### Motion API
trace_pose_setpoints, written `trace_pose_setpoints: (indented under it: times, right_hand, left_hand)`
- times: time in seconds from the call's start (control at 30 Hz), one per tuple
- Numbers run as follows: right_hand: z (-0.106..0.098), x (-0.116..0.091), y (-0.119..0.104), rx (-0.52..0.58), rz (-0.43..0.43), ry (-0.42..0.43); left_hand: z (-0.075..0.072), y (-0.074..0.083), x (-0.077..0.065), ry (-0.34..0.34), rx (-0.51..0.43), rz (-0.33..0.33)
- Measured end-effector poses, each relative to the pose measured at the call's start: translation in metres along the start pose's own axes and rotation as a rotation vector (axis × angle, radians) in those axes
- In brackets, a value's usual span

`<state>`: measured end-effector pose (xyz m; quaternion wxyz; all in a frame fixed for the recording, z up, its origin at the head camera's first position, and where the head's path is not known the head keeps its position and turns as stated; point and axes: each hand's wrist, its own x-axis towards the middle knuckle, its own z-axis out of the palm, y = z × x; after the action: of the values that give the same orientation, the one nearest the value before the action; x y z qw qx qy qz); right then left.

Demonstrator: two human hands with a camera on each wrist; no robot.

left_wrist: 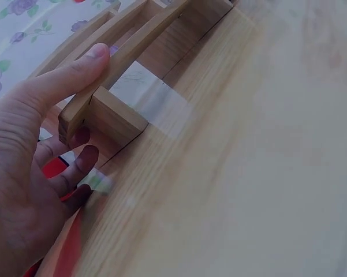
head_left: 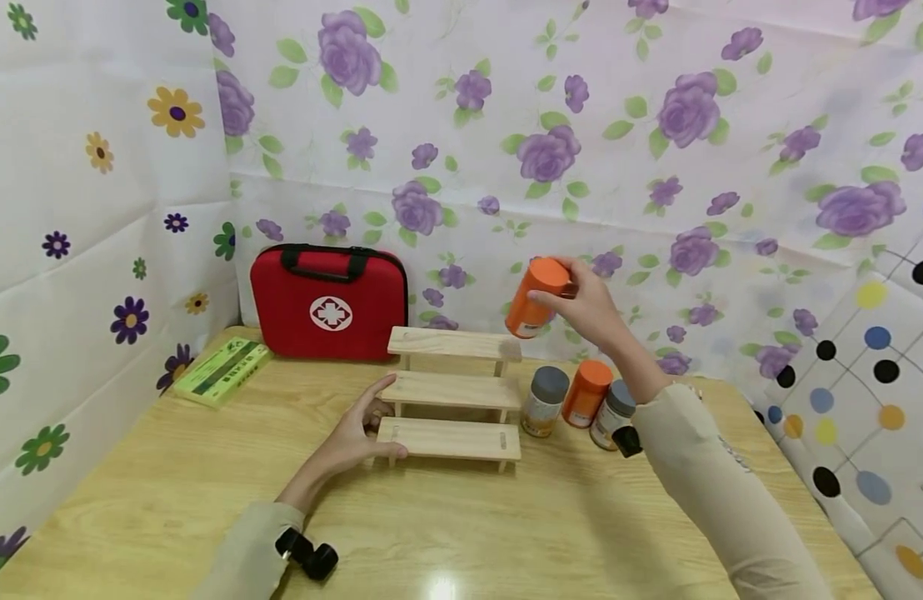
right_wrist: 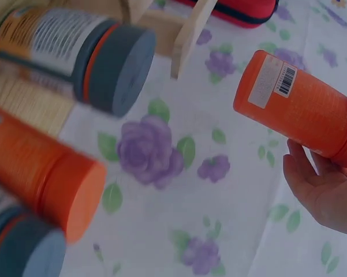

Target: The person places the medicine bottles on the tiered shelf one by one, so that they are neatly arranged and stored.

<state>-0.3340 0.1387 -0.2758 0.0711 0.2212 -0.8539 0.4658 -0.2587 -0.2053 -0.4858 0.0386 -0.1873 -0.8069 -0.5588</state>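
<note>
My right hand (head_left: 591,307) grips an orange pill bottle (head_left: 532,304) around its lid end. The bottle is held tilted in the air, above and to the right of the rack's top step; its barcode label (right_wrist: 286,79) shows in the right wrist view. A three-tier wooden step rack (head_left: 450,390) stands on the table. At its left end my left hand (head_left: 349,433) holds it, with the thumb (left_wrist: 95,60) over the lowest step and the other fingers curled beside and under the board's end.
Right of the rack stand a grey-lidded bottle (head_left: 546,402), a second orange bottle (head_left: 587,393) and another grey-lidded bottle (head_left: 613,415), partly behind the right forearm. A red first-aid case (head_left: 330,333) is at the back left, beside a flat green box (head_left: 223,371). Flowered cloth (head_left: 461,150) hangs behind.
</note>
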Motion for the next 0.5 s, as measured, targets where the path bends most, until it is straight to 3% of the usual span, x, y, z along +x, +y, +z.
trace_pose_setpoints:
  times: [0.5]
  right_hand:
    - [0.083, 0.032, -0.03, 0.057, -0.02, -0.088]
  left_hand:
    - [0.0, 0.002, -0.001, 0.022, -0.036, 0.002]
